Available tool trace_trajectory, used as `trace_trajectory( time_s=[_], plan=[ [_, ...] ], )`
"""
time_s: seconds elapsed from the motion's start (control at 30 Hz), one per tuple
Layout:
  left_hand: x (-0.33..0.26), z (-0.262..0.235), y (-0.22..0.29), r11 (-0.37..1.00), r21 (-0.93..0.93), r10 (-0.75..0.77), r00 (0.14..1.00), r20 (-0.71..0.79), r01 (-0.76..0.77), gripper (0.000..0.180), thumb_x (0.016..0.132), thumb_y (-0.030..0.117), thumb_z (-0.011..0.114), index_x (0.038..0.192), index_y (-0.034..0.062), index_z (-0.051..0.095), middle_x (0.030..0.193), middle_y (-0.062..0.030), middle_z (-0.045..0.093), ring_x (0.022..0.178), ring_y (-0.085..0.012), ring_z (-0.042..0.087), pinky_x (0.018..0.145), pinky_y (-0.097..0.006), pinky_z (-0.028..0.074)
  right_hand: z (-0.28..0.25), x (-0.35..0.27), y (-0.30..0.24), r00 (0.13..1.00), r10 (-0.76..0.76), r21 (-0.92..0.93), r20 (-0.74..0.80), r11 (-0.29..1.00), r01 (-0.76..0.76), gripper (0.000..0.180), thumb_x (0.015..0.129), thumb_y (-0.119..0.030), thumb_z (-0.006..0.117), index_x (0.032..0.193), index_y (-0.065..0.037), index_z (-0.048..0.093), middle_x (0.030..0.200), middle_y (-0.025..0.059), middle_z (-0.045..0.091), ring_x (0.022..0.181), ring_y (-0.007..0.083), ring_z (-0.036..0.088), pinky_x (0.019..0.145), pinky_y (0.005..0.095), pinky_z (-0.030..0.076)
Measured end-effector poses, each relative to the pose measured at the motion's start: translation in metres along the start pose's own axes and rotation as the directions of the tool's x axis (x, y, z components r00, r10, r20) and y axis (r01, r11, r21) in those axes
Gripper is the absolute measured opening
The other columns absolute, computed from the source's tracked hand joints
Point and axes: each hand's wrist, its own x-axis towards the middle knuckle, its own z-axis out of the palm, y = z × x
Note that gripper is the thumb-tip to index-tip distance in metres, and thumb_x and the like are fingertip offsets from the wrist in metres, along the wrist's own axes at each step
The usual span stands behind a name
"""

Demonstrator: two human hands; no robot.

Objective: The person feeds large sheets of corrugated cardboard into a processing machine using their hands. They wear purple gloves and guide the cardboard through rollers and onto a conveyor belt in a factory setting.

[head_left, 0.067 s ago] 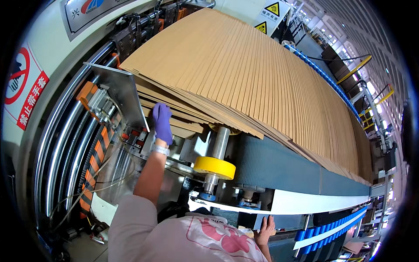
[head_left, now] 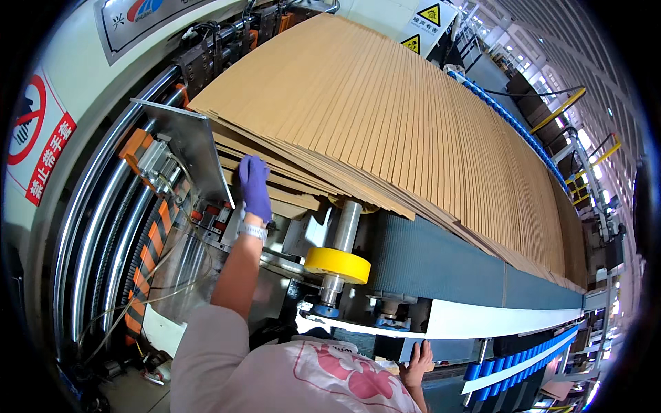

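Note:
My left hand (head_left: 255,189), in a purple glove, is at the near left corner of a long row of overlapping brown cardboard sheets (head_left: 323,96). Its fingers are bent and closed at the edges of the lower cardboard sheets (head_left: 292,197), beside an upright metal plate (head_left: 196,141). The fingertips are partly hidden, so how many sheets they touch does not show. Down by my body, my bare right hand (head_left: 416,363) rests with fingers apart against a grey panel under the white rail (head_left: 496,319). It holds nothing.
A steel shaft with a yellow wheel (head_left: 337,265) stands right of my left forearm. The sheets lie on a dark ribbed belt (head_left: 441,258). Steel rods (head_left: 103,227) and an orange-and-black striped guard (head_left: 148,272) are on the left. Blue rollers (head_left: 520,365) sit lower right.
My gloved left hand has shifted very slightly at the sheet edges. My right hand and the cardboard look the same.

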Motion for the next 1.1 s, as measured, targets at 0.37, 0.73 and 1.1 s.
trace_trajectory(
  time_s=[0.37,0.73,1.1],
  plan=[
    [0.118,0.013,-0.008,0.890,-0.078,-0.436,0.890,0.133,0.448,0.049,0.086,0.069,0.043,0.085,0.0221,0.059,0.057,-0.0062,0.054,0.059,-0.0196,0.049,0.056,-0.031,0.037,0.005,-0.004,0.005,1.000,0.015,0.013,0.009,1.000,-0.015,0.088,0.063,-0.019,0.078,0.138,-0.010,0.034,0.145,0.0250,0.027,0.133,0.0462,0.027,0.106,0.0598,0.022],
    [0.100,0.009,-0.010,0.958,0.177,-0.224,0.974,-0.017,0.224,0.052,0.080,0.051,0.069,0.108,0.0094,0.055,0.074,-0.0035,0.048,0.057,-0.0167,0.042,0.062,-0.043,0.046,0.010,-0.002,0.005,0.999,-0.030,0.004,-0.031,1.000,0.031,0.091,0.056,-0.012,0.078,0.137,-0.006,0.035,0.145,0.0255,0.027,0.134,0.0459,0.026,0.106,0.0585,0.022],
    [0.074,0.024,-0.002,0.960,-0.015,-0.280,0.957,-0.079,0.280,0.050,0.086,0.041,0.065,0.125,0.0130,0.052,0.134,-0.0080,0.044,0.118,-0.0297,0.042,0.100,-0.063,0.031,0.000,0.002,-0.001,1.000,0.000,0.028,0.007,1.000,0.000,0.087,0.058,-0.008,0.074,0.136,-0.006,0.036,0.145,0.0251,0.028,0.134,0.0457,0.026,0.107,0.0573,0.021]
  ],
)
